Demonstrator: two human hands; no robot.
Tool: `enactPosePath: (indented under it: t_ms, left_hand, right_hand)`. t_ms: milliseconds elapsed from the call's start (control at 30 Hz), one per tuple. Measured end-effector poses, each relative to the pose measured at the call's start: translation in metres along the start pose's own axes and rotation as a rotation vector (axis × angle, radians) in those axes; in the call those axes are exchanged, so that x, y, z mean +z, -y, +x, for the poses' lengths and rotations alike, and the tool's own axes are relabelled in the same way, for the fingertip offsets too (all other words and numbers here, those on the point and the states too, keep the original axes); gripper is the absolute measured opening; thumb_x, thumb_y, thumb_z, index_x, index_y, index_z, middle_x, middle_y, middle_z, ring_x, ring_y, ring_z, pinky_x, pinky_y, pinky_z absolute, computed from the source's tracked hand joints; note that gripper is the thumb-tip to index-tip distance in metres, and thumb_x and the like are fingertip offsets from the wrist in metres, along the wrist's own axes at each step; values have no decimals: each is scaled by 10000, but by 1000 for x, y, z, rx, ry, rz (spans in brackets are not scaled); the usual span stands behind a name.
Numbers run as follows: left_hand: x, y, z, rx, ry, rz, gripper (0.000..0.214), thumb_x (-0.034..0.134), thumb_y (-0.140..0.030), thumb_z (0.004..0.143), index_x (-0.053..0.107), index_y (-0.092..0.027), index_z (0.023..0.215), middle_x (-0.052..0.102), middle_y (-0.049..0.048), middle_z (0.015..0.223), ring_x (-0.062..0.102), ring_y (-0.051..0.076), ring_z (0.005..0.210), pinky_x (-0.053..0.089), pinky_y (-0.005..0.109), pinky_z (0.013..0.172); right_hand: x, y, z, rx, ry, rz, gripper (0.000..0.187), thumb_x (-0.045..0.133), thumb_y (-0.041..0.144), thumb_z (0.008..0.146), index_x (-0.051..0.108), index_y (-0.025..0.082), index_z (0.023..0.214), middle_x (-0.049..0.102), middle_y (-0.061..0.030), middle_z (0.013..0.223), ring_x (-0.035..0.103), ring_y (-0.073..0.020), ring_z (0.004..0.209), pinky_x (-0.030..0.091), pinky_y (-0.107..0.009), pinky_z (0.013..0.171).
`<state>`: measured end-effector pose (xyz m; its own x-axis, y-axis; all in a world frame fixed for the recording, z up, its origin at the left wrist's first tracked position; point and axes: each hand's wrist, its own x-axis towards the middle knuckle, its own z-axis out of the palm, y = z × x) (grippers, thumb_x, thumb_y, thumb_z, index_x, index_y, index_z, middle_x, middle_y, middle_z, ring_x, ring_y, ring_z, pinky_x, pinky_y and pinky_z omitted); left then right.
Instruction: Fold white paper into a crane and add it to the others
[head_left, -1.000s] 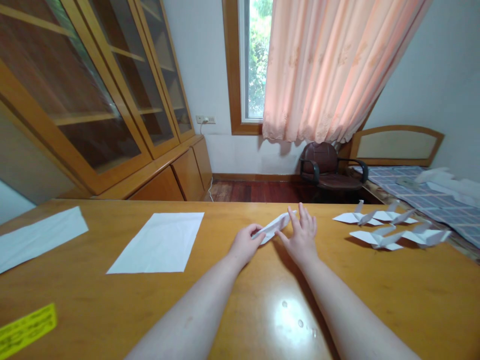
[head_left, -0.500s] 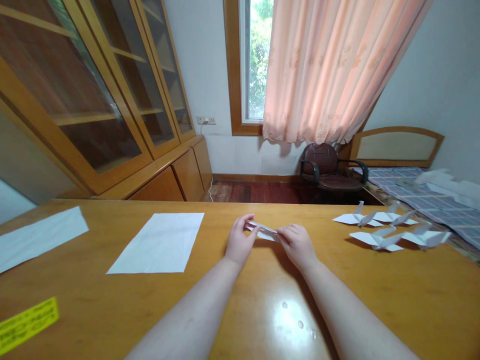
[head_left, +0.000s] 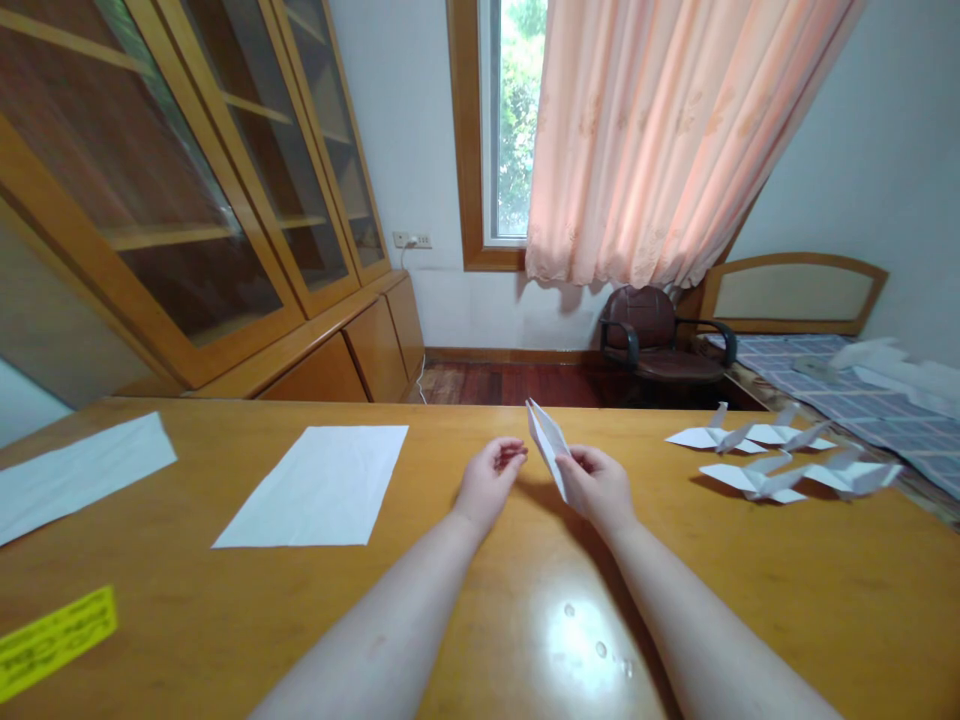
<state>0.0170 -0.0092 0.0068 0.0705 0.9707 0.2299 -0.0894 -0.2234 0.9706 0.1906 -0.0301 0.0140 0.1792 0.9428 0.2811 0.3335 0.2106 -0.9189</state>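
Note:
A narrow piece of folded white paper point(head_left: 551, 445) is raised over the table, its split pointed end tilted up and away from me. Its lower end is gripped by my right hand point(head_left: 596, 485), thumb on the near face. My left hand point(head_left: 491, 480) hovers just left of the paper, apart from it, with curled fingers and a gap between thumb and fingertips. Several folded paper cranes point(head_left: 757, 478) stand on the table to the right. Left of my hands lies a flat white paper sheet point(head_left: 319, 485).
Another white paper strip point(head_left: 82, 475) lies at the table's far left, with a yellow label point(head_left: 56, 645) nearer me. The wooden table point(head_left: 480, 660) ends at its far edge before a brown armchair point(head_left: 652, 335). A glass-door cabinet point(head_left: 225, 180) stands left, a bed point(head_left: 862, 375) right.
My left hand has let go of the folded paper. My right hand has turned it from lying nearly level across both hands to pointing up and away.

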Motion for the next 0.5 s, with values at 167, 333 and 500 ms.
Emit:
enactPosePath:
  t_ms: [167,333,500]
  left_hand:
    - [3,-3,-3,-64,143,-39,252,661,-246,728,561,-164,944,671,34,830,644,155,838,480,325,851]
    - [2,-4,0,-102,62,-56,223,686,-252,682,517,-169,802,608,-24,710,618,115,709,482,253,736]
    - [3,-2,1,-143,47,-98,285,701,-269,656,447,-183,754,557,-58,661,580,87,570,479,224,606]
  right_hand:
    - [3,2,1,141,155,242,309,661,430,697,705,155,831,716,-74,812,623,-202,719,467,-302,672]
    - [4,1,-1,184,230,260,318,659,447,694,718,153,799,690,-44,707,564,-156,612,431,-275,586]
    - [9,-3,0,230,260,342,313,697,437,657,684,152,787,664,-33,683,553,-143,586,420,-267,565]
